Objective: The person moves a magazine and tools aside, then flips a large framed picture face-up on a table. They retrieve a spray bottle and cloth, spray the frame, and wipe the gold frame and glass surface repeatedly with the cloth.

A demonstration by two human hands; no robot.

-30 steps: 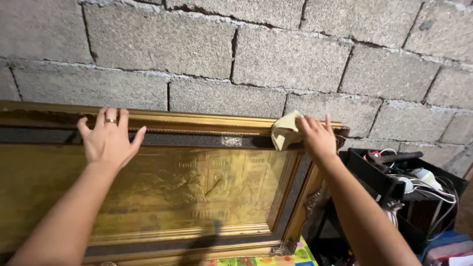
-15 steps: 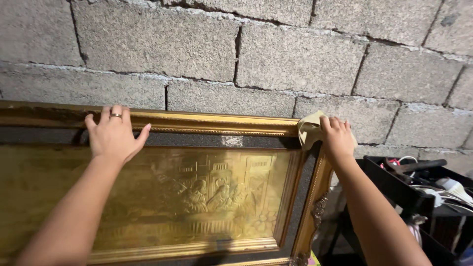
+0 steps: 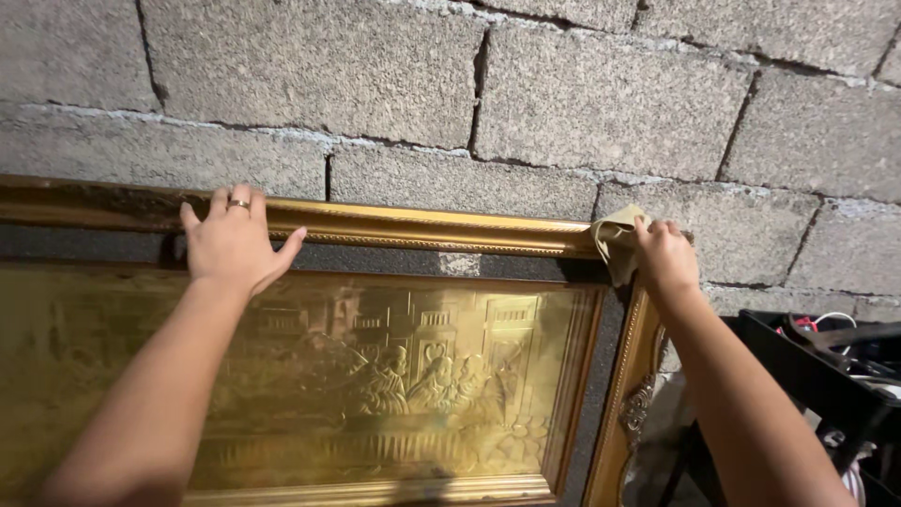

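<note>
The left hand (image 3: pixel 235 246) lies flat, fingers spread wide, on the top edge of the gold frame (image 3: pixel 413 228), steadying it against the block wall (image 3: pixel 563 103). The right hand (image 3: pixel 666 258) presses a yellow cloth (image 3: pixel 615 239) onto the frame's upper right corner.

You faced a wall (image 3: pixel 563 103) of rough grey concrete blocks, bare and unplastered, with pale crumbly mortar in the joints and dark gaps at some seams. It filled the far side of the scene. The light was dim and warm. At the near right stood a black crate (image 3: pixel 817 376) with cables (image 3: pixel 845 333) inside.
</note>
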